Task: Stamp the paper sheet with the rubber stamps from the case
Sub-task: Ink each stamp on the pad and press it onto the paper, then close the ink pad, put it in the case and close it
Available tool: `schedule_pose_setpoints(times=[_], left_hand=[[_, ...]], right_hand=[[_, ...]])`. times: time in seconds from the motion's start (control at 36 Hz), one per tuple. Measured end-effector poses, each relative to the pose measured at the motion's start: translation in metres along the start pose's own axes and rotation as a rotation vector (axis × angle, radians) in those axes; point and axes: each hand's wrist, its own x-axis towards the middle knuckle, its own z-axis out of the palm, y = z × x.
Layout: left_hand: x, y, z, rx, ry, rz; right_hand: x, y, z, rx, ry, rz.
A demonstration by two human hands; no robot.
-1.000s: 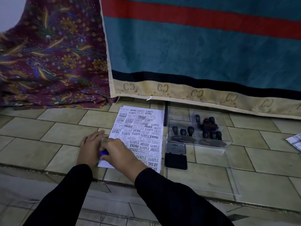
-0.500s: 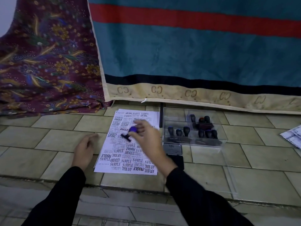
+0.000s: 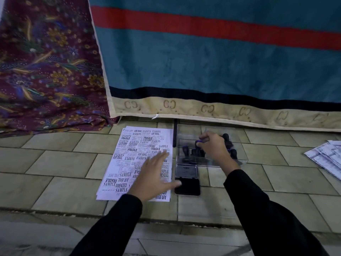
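A white paper sheet [image 3: 129, 159], thick with black stamp prints, lies on the tiled floor. My left hand [image 3: 153, 174] rests flat on its right half, fingers spread and holding nothing. To the right stands a clear plastic case [image 3: 241, 159] with several dark rubber stamps [image 3: 186, 151] upright inside. My right hand [image 3: 214, 146] is inside the case, closed around a purple-handled stamp [image 3: 199, 143] among the others. An open black ink pad [image 3: 187, 182] sits in front of the case, between the sheet and my right arm.
A teal blanket [image 3: 221, 61] with a red stripe hangs behind the case, and a patterned maroon cloth [image 3: 46, 71] lies at the left. More stamped sheets [image 3: 326, 157] lie at the far right. A step edge [image 3: 73, 213] runs across the floor near me.
My right hand lifted the purple stamp off the sheet and carried it right into the case. My left hand slid from the sheet's left edge onto its right half.
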Motion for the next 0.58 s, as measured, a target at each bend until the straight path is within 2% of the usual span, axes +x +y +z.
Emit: schedule_pose_setpoints(times=[0.11, 0.39, 0.47, 0.58], left_hand=[[0.003, 0.005, 0.027, 0.144, -0.088, 0.021], [0.005, 0.001, 0.047, 0.300, -0.082, 0.026], [0.004, 0.000, 0.048, 0.307, -0.070, 0.034], [0.006, -0.001, 0.050, 0.314, -0.055, 0.037]], right_hand=[[0.001, -0.003, 0.009, -0.045, -0.044, -0.029], [-0.001, -0.008, 0.015, -0.146, -0.093, -0.099], [-0.005, -0.008, 0.013, -0.143, -0.071, -0.103], [-0.019, -0.010, 0.000, -0.069, 0.043, -0.155]])
